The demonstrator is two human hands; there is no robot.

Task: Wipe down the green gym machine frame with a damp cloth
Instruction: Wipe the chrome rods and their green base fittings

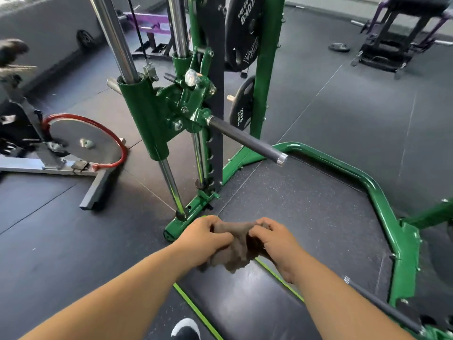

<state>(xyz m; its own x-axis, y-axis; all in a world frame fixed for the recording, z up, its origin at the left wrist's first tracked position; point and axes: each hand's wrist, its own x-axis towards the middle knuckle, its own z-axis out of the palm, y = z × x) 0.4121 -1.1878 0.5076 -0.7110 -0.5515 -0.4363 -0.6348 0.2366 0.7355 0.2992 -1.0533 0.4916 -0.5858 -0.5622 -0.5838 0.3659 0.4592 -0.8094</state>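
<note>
One wide-angle camera on the person's head looks forward and steeply down along both forearms. The left hand (206, 238), right hand (275, 241) and cloth (235, 252) lie close below it. The green frame (144, 119) rises just ahead, with the floor (343, 106) beyond.

**Inspector:** Left side?
**Assistant:** One exercise bike (22, 128) with a grey flywheel (83, 141) rimmed in red, standing on the black rubber floor (355, 114).
**Inspector:** Rear of the room?
**Assistant:** Purple rack (149, 23) back left. Purple and black bench (402, 33) back right, with a small weight plate (339, 47) lying flat on the floor near it.
**Inspector:** Other plates?
**Assistant:** Two black ones hanging upright, an upper plate (242, 30) and a lower plate (241, 104), both marked 20KG.
**Inspector:** Near edge?
**Assistant:** Toe of a black and white shoe (186, 328).
</note>
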